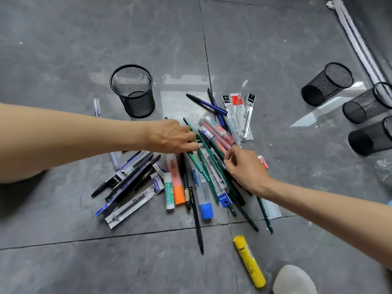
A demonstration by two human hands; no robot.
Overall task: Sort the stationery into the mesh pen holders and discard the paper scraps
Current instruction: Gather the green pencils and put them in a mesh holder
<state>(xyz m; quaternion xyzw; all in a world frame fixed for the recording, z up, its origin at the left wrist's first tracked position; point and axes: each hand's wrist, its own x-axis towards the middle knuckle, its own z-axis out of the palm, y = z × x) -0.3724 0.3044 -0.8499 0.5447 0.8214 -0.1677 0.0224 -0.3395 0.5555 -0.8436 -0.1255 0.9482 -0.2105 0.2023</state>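
Observation:
A heap of stationery lies on the grey tile floor: green pencils, pens, refill packets, an orange highlighter and glue sticks. My left hand reaches in from the left and pinches the upper ends of light green pencils. My right hand comes from the right, its thumb and curled forefinger pinching dark green pencils in the heap's middle. One black mesh pen holder stands upright behind the heap and holds nothing.
Three more mesh holders lie on their sides at the right. A yellow glue stick lies apart in front, near a white shoe. A clear pen lies far left. A tiny scrap sits right of the heap.

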